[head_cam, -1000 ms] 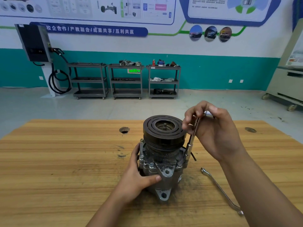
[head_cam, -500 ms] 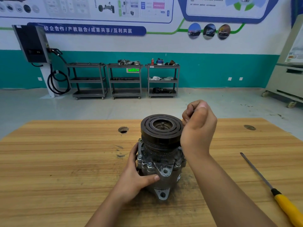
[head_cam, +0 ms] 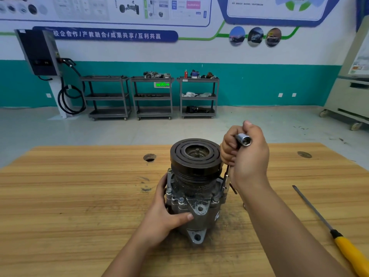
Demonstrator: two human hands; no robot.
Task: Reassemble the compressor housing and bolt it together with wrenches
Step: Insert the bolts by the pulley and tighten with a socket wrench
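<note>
The compressor (head_cam: 194,188) stands upright in the middle of the wooden table (head_cam: 69,196), its black grooved pulley (head_cam: 195,154) on top and the grey bolted housing below. My left hand (head_cam: 167,214) grips the housing from the left, thumb across the front lug. My right hand (head_cam: 244,154) is closed around a slim socket wrench (head_cam: 226,180) that stands nearly upright against the right side of the housing. The wrench's upper socket end (head_cam: 244,139) sticks out above my fingers. Its lower end sits on a bolt at the housing's right flange.
A long screwdriver with a yellow handle (head_cam: 347,248) lies on the table at the right. Two round holes (head_cam: 149,157) mark the tabletop. Three grey shelf carts (head_cam: 152,96) stand far off against the teal wall.
My right hand has turned on the wrench, so the socket end shows above my fingers again. My left hand and the compressor stay put. My head has shifted slightly.
</note>
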